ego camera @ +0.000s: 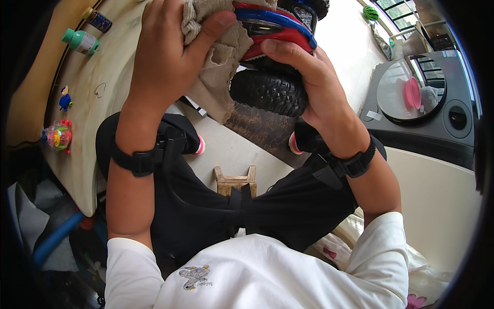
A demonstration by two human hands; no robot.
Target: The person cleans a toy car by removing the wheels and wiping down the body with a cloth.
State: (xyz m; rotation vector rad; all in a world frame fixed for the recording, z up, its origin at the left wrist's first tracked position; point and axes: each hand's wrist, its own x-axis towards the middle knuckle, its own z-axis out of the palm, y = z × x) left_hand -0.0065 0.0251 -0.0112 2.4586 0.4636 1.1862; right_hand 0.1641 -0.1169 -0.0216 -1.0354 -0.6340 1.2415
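Note:
A red and blue toy car (278,29) with chunky black tyres (270,92) is held up at the top of the view, partly cut off by the frame's edge. My right hand (308,69) grips its side, the thumb on the red body. In my left hand (170,58) is a beige cloth (222,65), frayed at its edge, which lies against the car and hangs down beside the tyre. The fingers of both hands are largely hidden behind the cloth and the car.
On the table (112,69) at left stand a green bottle (81,41), a brown jar (97,20), a small blue figure (65,99) and a clear, colourful toy (58,136). A wooden stool (236,183) shows between my legs. At right is a grey washing machine (432,127).

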